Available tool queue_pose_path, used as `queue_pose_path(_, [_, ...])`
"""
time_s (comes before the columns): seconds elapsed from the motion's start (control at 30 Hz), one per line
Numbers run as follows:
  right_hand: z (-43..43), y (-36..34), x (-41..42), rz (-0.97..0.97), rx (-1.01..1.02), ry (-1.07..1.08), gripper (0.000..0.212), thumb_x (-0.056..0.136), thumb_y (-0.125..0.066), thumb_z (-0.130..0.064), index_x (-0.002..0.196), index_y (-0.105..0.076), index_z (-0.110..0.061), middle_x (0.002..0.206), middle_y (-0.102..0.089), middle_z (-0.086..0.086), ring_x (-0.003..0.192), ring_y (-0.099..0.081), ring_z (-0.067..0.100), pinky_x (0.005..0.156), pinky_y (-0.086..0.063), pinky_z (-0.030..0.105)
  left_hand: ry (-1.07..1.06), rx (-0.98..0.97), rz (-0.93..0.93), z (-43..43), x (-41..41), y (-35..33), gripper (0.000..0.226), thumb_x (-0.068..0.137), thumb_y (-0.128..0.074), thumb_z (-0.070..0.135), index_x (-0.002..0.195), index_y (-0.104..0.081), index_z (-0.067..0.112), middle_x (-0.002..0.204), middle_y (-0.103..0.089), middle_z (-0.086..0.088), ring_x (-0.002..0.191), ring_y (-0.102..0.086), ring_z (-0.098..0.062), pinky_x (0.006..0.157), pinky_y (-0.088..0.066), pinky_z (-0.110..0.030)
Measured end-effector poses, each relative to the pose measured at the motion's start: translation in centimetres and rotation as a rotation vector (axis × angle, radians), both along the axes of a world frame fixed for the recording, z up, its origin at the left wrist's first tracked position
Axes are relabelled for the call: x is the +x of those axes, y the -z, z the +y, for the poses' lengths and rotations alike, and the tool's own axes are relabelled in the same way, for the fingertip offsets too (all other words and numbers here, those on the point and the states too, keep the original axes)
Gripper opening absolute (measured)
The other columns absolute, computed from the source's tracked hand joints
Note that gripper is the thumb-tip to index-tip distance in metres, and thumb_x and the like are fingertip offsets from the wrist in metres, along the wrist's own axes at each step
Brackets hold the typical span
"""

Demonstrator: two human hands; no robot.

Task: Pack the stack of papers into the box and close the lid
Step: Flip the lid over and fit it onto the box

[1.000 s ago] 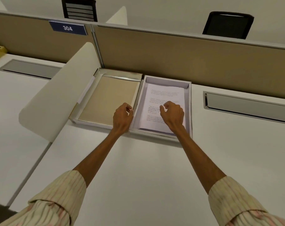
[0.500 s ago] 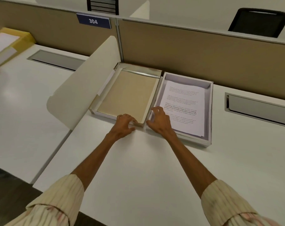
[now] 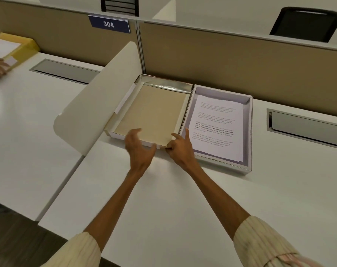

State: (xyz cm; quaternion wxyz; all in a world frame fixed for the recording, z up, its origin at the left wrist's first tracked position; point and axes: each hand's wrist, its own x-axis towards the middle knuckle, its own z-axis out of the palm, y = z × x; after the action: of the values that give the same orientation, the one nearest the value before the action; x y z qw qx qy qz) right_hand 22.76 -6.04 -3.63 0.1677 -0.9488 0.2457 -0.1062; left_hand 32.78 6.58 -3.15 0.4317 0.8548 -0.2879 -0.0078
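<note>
Now that both hands have left the papers, we curl our left hand (image 3: 139,146), open, over the lid's (image 3: 152,112) near edge while our right hand (image 3: 180,148) pinches its corner. The stack of papers (image 3: 218,126) lies in the box (image 3: 249,132) on the surface (image 3: 163,189), so we judge closing comes next.
</note>
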Motion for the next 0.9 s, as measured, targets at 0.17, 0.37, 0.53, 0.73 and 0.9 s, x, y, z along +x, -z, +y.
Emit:
queue_pose_path(0.17, [-0.2,0.3,-0.4,-0.102,0.075,0.0,0.02,0.088,-0.064,-0.027,0.088,-0.08,-0.016,0.097,-0.078,0.003,0.131,-0.051,0.02,0.121,0.004,0.046,-0.369,-0.517,1.104,-0.4,1.3,-0.2,0.087,0.072,-0.086,0.028,0.139,-0.036,0.005,0.108,-0.059,-0.003,0.106,-0.055,-0.023,0.098,-0.046,-0.037])
queue_pose_path(0.37, [-0.5,0.5,-0.7,-0.13,0.224,0.03,0.017,0.084,-0.071,-0.022,0.098,-0.078,-0.015,0.118,-0.071,0.011,0.135,-0.046,0.026,0.12,-0.006,0.046,-0.194,-0.586,0.98,-1.8,2.3,-0.8,0.037,0.075,-0.08,-0.001,0.101,-0.054,0.004,0.088,-0.06,-0.008,0.09,-0.06,-0.026,0.094,-0.055,-0.048])
queue_pose_path(0.53, [-1.0,-0.9,-1.1,-0.094,0.478,0.034,0.049,0.087,-0.061,-0.05,0.124,-0.064,-0.018,0.137,-0.059,0.006,0.135,-0.046,0.025,0.118,-0.018,0.047,-0.116,-0.475,0.629,-2.0,1.5,-1.1,0.074,0.074,-0.083,0.006,0.135,-0.043,0.003,0.13,-0.056,-0.015,0.111,-0.062,-0.03,0.091,-0.058,-0.032])
queue_pose_path(0.73, [-2.5,-6.6,-0.8,-0.434,0.702,0.266,0.051,0.094,-0.05,-0.05,0.123,-0.064,-0.01,0.127,-0.066,0.012,0.116,-0.062,0.023,0.1,-0.045,0.034,0.015,-0.353,0.38,-3.1,0.0,-1.5,0.085,0.07,-0.087,0.01,0.139,-0.038,0.011,0.137,-0.053,-0.012,0.117,-0.059,-0.024,0.084,-0.059,-0.021])
queue_pose_path(0.9, [-4.9,-13.0,-0.5,-0.752,0.897,0.444,0.046,0.098,-0.043,-0.047,0.103,-0.069,-0.01,0.107,-0.071,0.009,0.097,-0.065,0.018,0.092,-0.053,0.038,0.125,-0.277,0.208,-4.0,-2.7,-1.5,0.08,0.074,-0.084,0.02,0.141,-0.04,0.018,0.138,-0.054,-0.004,0.119,-0.057,-0.017,0.096,-0.055,-0.031])
